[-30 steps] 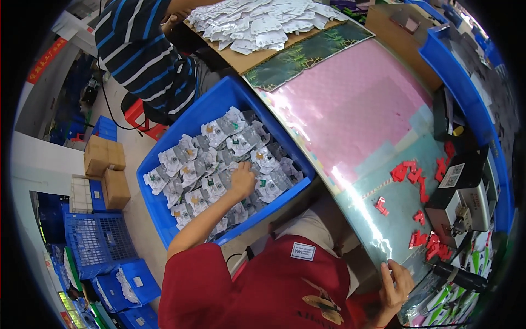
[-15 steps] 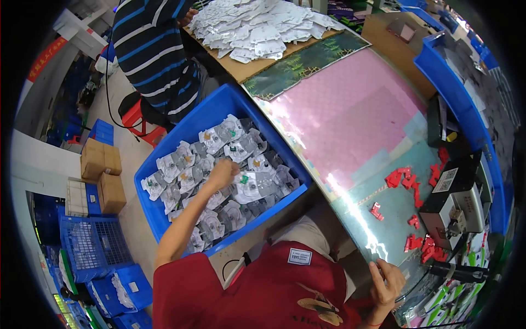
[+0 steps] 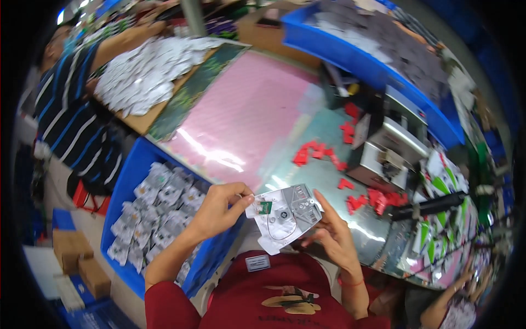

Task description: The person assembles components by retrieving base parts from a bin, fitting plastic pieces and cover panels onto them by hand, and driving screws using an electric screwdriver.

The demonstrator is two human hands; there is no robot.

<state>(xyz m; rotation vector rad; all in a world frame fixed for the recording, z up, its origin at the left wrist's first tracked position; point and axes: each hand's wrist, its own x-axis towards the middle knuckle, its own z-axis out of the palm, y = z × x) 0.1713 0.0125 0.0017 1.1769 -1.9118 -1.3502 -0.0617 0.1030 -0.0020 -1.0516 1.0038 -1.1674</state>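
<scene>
Left hand (image 3: 219, 208) and right hand (image 3: 331, 236) are closed together on one clear plastic packet (image 3: 285, 216), which is held up in front of the chest, above the near edge of the table (image 3: 323, 181). The left fingers pinch the packet's left edge beside a small green part, while the right fingers support its underside and right corner. One packet is thus judged to be out of the blue bin (image 3: 164, 219) at the left, where a thick layer of similar packets is seen lying, so most of the stock appears yet to be handled. Red plastic pieces (image 3: 323, 153) are scattered on the glossy sheet near a small grey machine (image 3: 383, 159). Whether the held packet already carries a red piece cannot be told. At the far left, a person in a striped shirt (image 3: 71, 120) is seated by a heap of white packets (image 3: 148, 77).
</scene>
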